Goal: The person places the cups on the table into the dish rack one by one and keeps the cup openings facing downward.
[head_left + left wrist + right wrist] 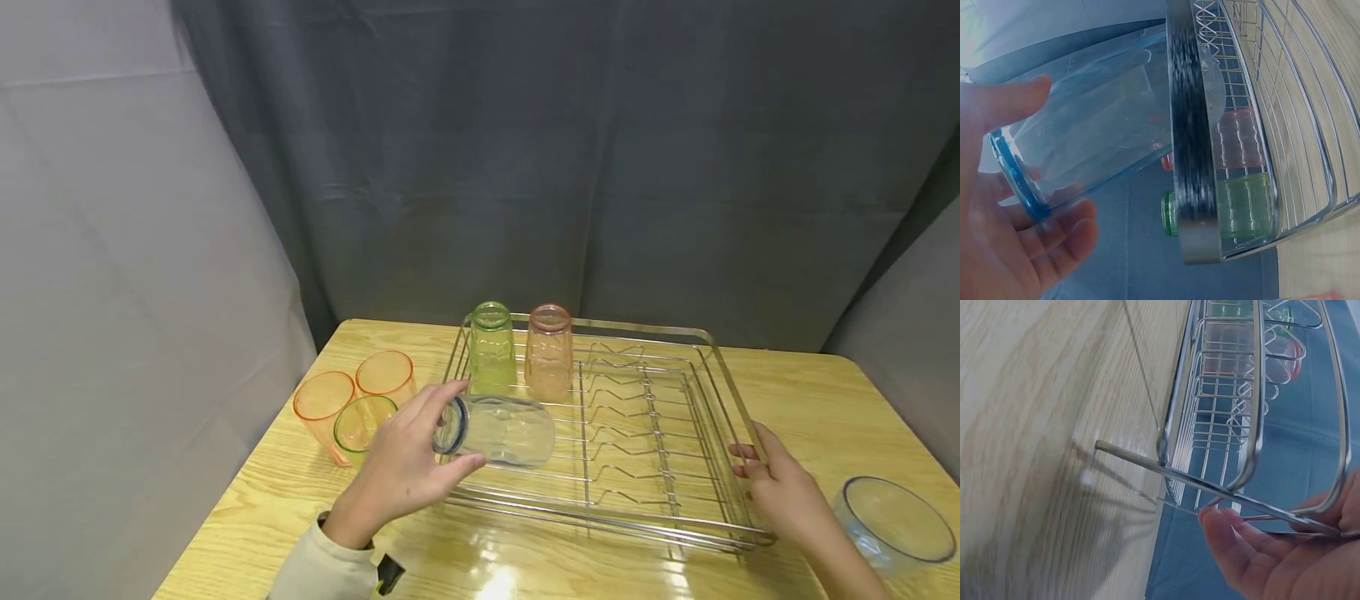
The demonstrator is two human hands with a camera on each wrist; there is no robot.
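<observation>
Head view: I see a green glass and a pink glass placed upside down at the wire rack's eleven o'clock; three glasses at nine and a blue-rimmed glass at four remain unracked. Left wrist: the left hand pinches a tilted blue glass, not yet placed. Right wrist: the right hand grips the rack's edge.

Pale yellow, wood-grained worktop, glossy, with rounded back corners; across its middle stands a silvery, rectangular metal-wire rack; left of that, close together and mouths up, a clear orange-rimmed tumbler, its orange-rimmed twin and a clear green-rimmed tumbler; on the right, a broad, clear blue-rimmed vessel, mouth up.
</observation>
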